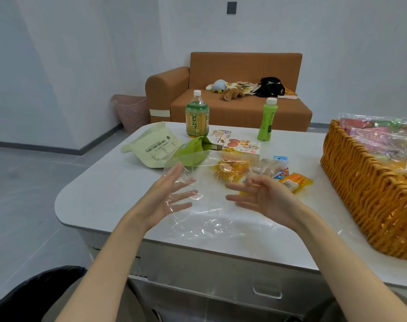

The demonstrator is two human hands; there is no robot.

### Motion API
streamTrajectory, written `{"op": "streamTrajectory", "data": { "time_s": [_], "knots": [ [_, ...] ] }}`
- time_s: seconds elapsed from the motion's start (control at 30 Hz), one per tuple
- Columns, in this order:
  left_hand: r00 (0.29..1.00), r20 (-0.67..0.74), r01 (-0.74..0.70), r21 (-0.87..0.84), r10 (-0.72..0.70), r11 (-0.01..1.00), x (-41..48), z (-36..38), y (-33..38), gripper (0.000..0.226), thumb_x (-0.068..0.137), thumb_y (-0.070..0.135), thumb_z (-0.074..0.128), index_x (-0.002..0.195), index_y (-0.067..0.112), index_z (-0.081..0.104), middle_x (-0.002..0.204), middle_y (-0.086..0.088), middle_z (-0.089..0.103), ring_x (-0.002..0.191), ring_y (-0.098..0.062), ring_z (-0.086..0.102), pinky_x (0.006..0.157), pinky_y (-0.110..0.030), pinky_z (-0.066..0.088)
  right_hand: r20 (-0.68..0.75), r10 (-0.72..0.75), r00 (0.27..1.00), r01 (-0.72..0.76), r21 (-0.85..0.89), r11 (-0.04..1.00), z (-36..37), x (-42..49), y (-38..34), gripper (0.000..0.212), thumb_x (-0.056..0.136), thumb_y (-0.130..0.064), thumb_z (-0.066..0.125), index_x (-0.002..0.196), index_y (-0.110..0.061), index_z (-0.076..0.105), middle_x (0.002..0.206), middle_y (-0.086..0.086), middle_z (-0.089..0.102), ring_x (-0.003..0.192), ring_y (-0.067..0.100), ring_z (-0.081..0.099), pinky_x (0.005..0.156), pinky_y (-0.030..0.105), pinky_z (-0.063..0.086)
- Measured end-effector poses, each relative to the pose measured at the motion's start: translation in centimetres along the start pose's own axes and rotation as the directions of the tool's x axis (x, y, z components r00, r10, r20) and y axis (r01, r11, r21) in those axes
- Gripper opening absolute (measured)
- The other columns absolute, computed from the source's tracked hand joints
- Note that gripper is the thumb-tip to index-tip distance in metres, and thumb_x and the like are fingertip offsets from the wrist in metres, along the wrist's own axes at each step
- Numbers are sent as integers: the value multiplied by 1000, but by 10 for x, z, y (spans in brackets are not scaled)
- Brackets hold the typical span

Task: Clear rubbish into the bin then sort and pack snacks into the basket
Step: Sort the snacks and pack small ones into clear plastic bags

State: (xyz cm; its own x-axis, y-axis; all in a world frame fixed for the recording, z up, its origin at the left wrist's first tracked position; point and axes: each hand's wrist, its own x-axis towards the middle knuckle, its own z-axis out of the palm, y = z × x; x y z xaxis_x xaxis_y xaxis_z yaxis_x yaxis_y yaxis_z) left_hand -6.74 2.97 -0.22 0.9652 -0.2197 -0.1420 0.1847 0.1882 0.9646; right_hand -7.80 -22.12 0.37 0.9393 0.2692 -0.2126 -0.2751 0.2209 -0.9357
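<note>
Clear plastic wrapper (204, 212) is spread on the worktop (100, 194) between both hands. Left hand (172, 196) is splayed against it; right hand (260, 196) is half-curled, grip unconfirmed. Crumpling inward before binning is advised.

The left hand (167, 198) is holding its fingers straight and spread against a clear plastic bag (209, 219), whose film is draping from them down to the table (100, 189). The right hand (265, 198) is facing it with fingers partly curled; contact with the film cannot be confirmed. A wrapped orange snack (228, 169) is lying just beyond the fingertips. A wicker basket (365, 194) is standing right of the right hand.
</note>
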Motion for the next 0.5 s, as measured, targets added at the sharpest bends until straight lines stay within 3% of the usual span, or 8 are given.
{"op": "streamTrajectory", "data": {
  "time_s": [0.1, 0.17, 0.2, 0.37, 0.5],
  "knots": [
    [999, -44, -31, -32, 30, 999, 3, 3, 0, 51, 91, 61, 43, 135, 37, 45, 119, 1, 69, 104, -27, 68, 94, -44, 50, 106, 126, 986, -145, 189, 971, 3, -11, -4, 20, 99, -19, 40, 101, -7, 56, 95, 19, 72, 77, 36, 71, 101, 60, 42],
    [996, -57, -64, 6, 64, 998, 4, 7, -2, 48, 95, 55, 43, 138, 35, 45, 118, 6, 69, 104, -23, 68, 97, -41, 49, 163, 153, 975, -180, 172, 968, 7, -14, -2, 24, 96, -18, 49, 112, -3, 59, 79, 17, 69, 61, 30, 68, 103, 62, 38],
    [996, -47, -73, 25, 74, 997, 3, 11, -2, 46, 96, 51, 44, 139, 35, 45, 118, 7, 69, 104, -21, 68, 99, -40, 48, 184, 161, 970, -184, 114, 976, 11, -14, -1, 29, 92, -19, 54, 115, -3, 61, 80, 16, 70, 61, 27, 68, 103, 60, 40],
    [997, 65, -48, 138, 39, 989, 0, 29, -12, 43, 95, 55, 41, 138, 48, 39, 127, 11, 63, 117, -18, 60, 105, -41, 42, 251, 54, 966, 0, -208, 978, 26, -4, 18, 41, 88, -28, 61, 127, -15, 60, 123, 5, 67, 110, 26, 65, 99, 42, 49],
    [993, 118, -9, 159, -10, 987, 2, 38, -19, 41, 94, 60, 37, 135, 58, 38, 137, 10, 55, 128, -20, 50, 111, -47, 34, 127, -22, 992, 55, -260, 964, 29, 3, 27, 50, 70, -36, 79, 117, -30, 65, 121, -4, 66, 109, 14, 65, 91, 41, 55]
  ]
}}
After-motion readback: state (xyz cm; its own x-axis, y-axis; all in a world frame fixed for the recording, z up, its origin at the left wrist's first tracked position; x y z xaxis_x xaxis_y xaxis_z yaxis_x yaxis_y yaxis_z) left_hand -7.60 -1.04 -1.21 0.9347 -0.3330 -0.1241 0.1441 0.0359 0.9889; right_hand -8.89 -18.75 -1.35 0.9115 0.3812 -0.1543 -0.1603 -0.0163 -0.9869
